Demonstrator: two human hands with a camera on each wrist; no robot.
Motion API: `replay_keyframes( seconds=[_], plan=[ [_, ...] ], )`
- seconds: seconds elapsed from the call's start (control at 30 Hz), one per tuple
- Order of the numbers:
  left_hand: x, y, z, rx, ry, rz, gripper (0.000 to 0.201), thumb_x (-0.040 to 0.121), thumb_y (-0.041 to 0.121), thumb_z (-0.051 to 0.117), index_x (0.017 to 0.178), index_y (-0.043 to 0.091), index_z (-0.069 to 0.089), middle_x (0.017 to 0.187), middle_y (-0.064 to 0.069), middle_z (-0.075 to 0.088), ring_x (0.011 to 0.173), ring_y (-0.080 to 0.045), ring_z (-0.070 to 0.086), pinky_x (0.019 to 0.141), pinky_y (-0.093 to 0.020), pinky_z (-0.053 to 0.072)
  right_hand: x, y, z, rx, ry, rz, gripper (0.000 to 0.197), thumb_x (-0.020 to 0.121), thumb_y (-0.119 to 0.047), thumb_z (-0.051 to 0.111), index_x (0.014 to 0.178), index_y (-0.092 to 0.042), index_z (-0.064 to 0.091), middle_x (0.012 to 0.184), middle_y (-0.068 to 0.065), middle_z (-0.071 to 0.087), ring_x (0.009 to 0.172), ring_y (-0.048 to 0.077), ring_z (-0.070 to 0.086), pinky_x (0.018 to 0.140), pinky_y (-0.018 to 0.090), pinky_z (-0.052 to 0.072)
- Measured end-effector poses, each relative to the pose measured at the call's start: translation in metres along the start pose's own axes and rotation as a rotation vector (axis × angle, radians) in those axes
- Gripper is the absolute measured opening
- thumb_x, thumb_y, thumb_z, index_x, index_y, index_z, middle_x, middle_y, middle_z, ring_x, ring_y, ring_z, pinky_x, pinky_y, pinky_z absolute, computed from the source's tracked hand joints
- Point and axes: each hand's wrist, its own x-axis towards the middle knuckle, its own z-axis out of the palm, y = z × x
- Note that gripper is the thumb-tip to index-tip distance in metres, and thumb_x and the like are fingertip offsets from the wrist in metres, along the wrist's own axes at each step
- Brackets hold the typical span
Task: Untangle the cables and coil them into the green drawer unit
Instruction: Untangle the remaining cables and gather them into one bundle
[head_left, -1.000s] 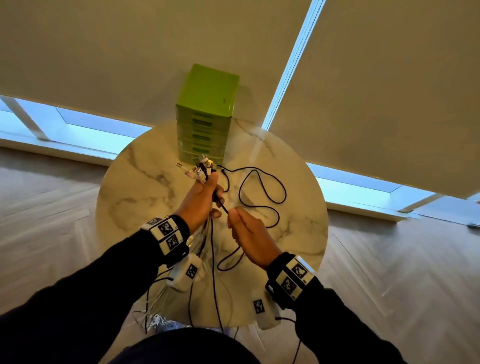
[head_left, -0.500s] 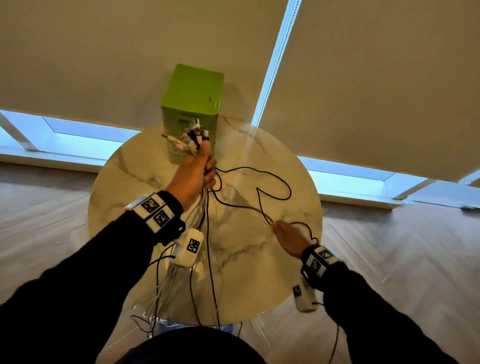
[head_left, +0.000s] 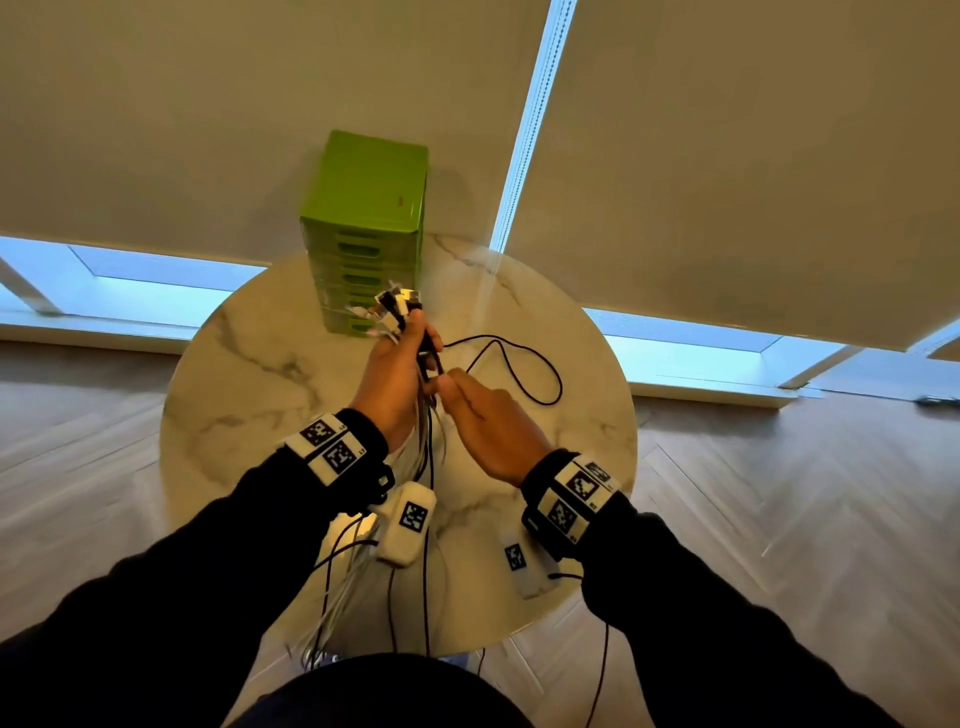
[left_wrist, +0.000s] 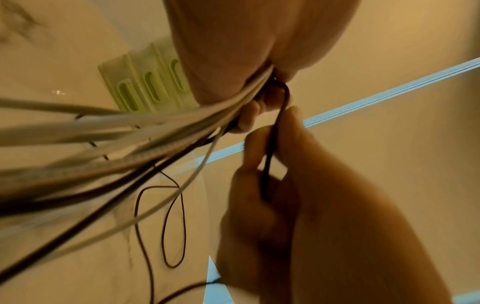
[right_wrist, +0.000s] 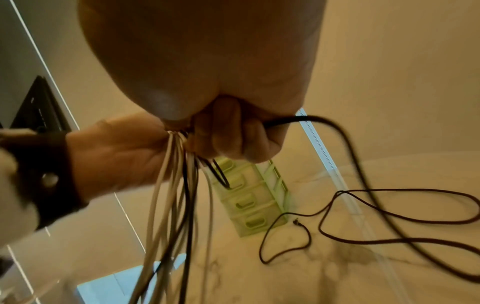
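My left hand (head_left: 400, 364) is raised above the round marble table (head_left: 249, 395) and grips a bundle of white and black cables (head_left: 415, 457) near their plugs (head_left: 392, 306), which fan out above the fist. The cables (left_wrist: 130, 131) hang from it over the table's near edge. My right hand (head_left: 467, 395) sits right beside it and pinches a single black cable (left_wrist: 267, 164) close to the left fist. That black cable (head_left: 524, 364) loops loosely on the tabletop to the right. The green drawer unit (head_left: 369, 228) stands at the table's far edge, all drawers pushed in.
Beige roller blinds (head_left: 727, 156) hang behind the table with a bright gap between them. Wooden floor (head_left: 805, 493) surrounds the table. In the right wrist view the black cable's small plug (right_wrist: 296, 222) lies on the marble near the drawer unit's base (right_wrist: 259, 224).
My right hand has come back from the table's right side to the left fist and now pinches the black cable there. The left hand has lowered slightly. The loop on the table has shrunk.
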Motion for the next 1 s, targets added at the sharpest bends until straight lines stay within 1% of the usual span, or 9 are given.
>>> replay_keyframes(
  seconds=[0.17, 0.27, 0.37, 0.47, 0.53, 0.6, 0.8, 0.9, 1.0],
  plan=[
    [0.008, 0.025, -0.012, -0.331, 0.056, 0.045, 0.032, 0.105, 0.039, 0.046, 0.083, 0.017, 0.053, 0.071, 0.004, 0.059, 0.068, -0.016, 0.067, 0.069, -0.037, 0.060, -0.022, 0.034, 0.013, 0.115, -0.315, -0.012, 0.041, 0.107, -0.047, 0.028, 0.084, -0.020, 0.047, 0.070, -0.006, 0.046, 0.063, 0.009, 0.041, 0.068, 0.031, 0.040],
    [0.013, 0.038, -0.031, -0.430, -0.022, 0.041, 0.032, 0.105, 0.042, 0.046, 0.081, 0.022, 0.051, 0.065, 0.010, 0.051, 0.047, -0.005, 0.045, 0.046, -0.021, 0.037, -0.029, 0.069, 0.011, 0.153, -0.381, 0.109, 0.041, 0.106, -0.051, 0.030, 0.078, -0.025, 0.046, 0.071, -0.005, 0.045, 0.065, 0.011, 0.039, 0.067, 0.028, 0.037],
    [0.014, 0.049, -0.048, -0.449, -0.147, 0.054, 0.031, 0.106, 0.043, 0.043, 0.082, 0.024, 0.052, 0.060, 0.010, 0.041, 0.041, -0.002, 0.030, 0.042, -0.020, 0.026, -0.027, 0.099, -0.002, 0.038, -0.432, 0.243, 0.041, 0.106, -0.052, 0.031, 0.075, -0.027, 0.044, 0.071, -0.007, 0.044, 0.066, 0.013, 0.039, 0.071, 0.031, 0.037],
    [0.009, 0.051, -0.049, -0.216, -0.154, 0.075, 0.031, 0.106, 0.040, 0.043, 0.082, 0.022, 0.050, 0.060, 0.009, 0.037, 0.043, -0.005, 0.027, 0.045, -0.022, 0.022, -0.009, 0.113, -0.020, -0.300, -0.517, 0.329, 0.040, 0.108, -0.047, 0.025, 0.076, -0.030, 0.043, 0.078, -0.007, 0.050, 0.084, 0.023, 0.051, 0.080, 0.032, 0.036],
    [0.001, 0.046, -0.042, 0.017, -0.167, 0.095, 0.031, 0.107, 0.035, 0.042, 0.080, 0.021, 0.046, 0.060, 0.008, 0.036, 0.046, -0.007, 0.026, 0.047, -0.023, 0.021, 0.012, 0.104, -0.029, -0.468, -0.479, 0.370, 0.044, 0.110, -0.039, 0.021, 0.093, -0.017, 0.055, 0.104, 0.010, 0.063, 0.104, 0.032, 0.057, 0.088, 0.035, 0.038],
    [-0.007, 0.037, -0.033, 0.222, -0.201, 0.102, 0.033, 0.108, 0.033, 0.041, 0.078, 0.020, 0.043, 0.063, 0.005, 0.035, 0.050, -0.009, 0.026, 0.047, -0.023, 0.021, 0.034, 0.083, -0.033, -0.479, -0.317, 0.372, 0.049, 0.110, -0.037, 0.021, 0.112, -0.004, 0.058, 0.127, 0.023, 0.059, 0.116, 0.037, 0.056, 0.093, 0.038, 0.040],
    [-0.012, 0.016, -0.017, 0.321, -0.141, -0.004, 0.040, 0.107, 0.045, 0.037, 0.079, 0.017, 0.046, 0.063, 0.002, 0.030, 0.049, -0.011, 0.024, 0.048, -0.027, 0.020, 0.060, 0.005, -0.013, -0.214, 0.090, 0.112, 0.041, 0.108, -0.043, 0.026, 0.096, -0.012, 0.050, 0.094, 0.018, 0.065, 0.086, 0.038, 0.060, 0.072, 0.041, 0.044],
    [-0.015, 0.015, -0.016, 0.233, -0.128, -0.073, 0.044, 0.107, 0.050, 0.031, 0.081, 0.018, 0.048, 0.063, 0.003, 0.028, 0.048, -0.010, 0.023, 0.048, -0.025, 0.019, 0.050, -0.024, -0.002, -0.187, 0.106, -0.014, 0.034, 0.108, -0.042, 0.024, 0.098, -0.017, 0.045, 0.079, 0.010, 0.063, 0.065, 0.027, 0.056, 0.058, 0.039, 0.042],
    [-0.012, 0.015, -0.019, 0.179, -0.108, -0.086, 0.052, 0.104, 0.057, 0.033, 0.085, 0.015, 0.057, 0.067, -0.008, 0.041, 0.052, -0.012, 0.039, 0.049, -0.025, 0.030, 0.042, -0.028, 0.005, -0.226, 0.061, -0.106, 0.026, 0.109, -0.038, 0.025, 0.107, -0.017, 0.041, 0.076, 0.006, 0.061, 0.060, 0.023, 0.056, 0.052, 0.036, 0.038]
  ],
)
